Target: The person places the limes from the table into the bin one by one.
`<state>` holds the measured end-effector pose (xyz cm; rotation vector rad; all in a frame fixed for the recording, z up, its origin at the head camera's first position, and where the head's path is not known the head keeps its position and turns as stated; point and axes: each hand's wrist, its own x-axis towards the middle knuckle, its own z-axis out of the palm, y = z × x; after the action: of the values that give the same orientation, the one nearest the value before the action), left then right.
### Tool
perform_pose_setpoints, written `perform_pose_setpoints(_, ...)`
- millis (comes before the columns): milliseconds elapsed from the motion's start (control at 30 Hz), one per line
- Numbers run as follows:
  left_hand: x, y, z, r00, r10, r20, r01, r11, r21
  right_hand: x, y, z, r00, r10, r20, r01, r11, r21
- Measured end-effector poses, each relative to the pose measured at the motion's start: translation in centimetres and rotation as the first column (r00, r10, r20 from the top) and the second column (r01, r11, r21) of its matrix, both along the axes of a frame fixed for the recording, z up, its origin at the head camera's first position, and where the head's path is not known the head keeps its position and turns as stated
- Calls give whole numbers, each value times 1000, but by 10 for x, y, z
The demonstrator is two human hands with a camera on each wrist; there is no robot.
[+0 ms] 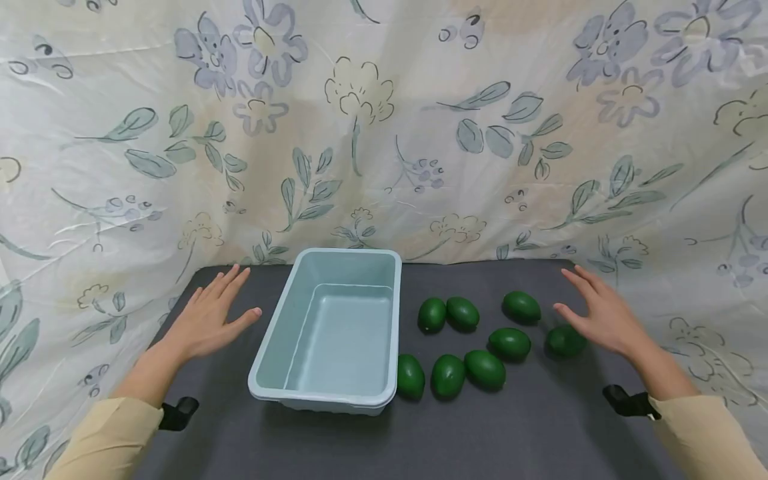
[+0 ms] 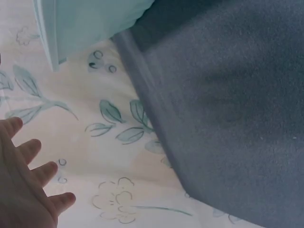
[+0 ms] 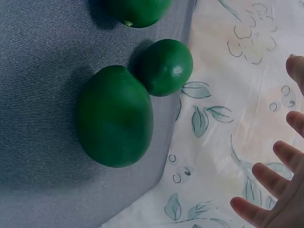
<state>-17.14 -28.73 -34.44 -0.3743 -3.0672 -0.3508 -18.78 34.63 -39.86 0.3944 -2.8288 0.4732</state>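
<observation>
My left hand (image 1: 207, 320) is held with spread fingers over the left side of the table, to the left of a pale blue-green plastic tub (image 1: 324, 400). On the right, my right hand (image 1: 606, 320) hovers palm down, fingers apart, close above a smooth dark green oval fruit (image 1: 565, 343). Neither hand holds anything. Several more such fruits lie between the tub and that hand, among them one green fruit (image 1: 521, 307) at the back and another fruit (image 1: 411, 377) against the tub's right side. In the right wrist view, a large green fruit (image 3: 115, 116) sits near the table edge.
A dark grey tabletop (image 1: 468, 433) bears the tub and the fruits. Behind and beside it hangs a pale cloth (image 1: 384, 200) with flowers and leaves. Black bands are strapped at both wrists, by the beige sleeves (image 1: 111, 433).
</observation>
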Motion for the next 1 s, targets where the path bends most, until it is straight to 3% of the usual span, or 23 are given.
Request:
perform_pose_setpoints(367,-3,1,-8,1000,3,18,-5,990,142,7,11,-13,998,-54,-15,51,984,-172)
perform_pose_setpoints(700,-3,5,-10,996,25,84,-46,963,266,12,17,-33,989,-121,-84,101,972,-212)
perform_pose_setpoints(1000,-2,7,-18,988,34,149,-88,924,372,16,23,-51,988,-149,-50,134,964,-230)
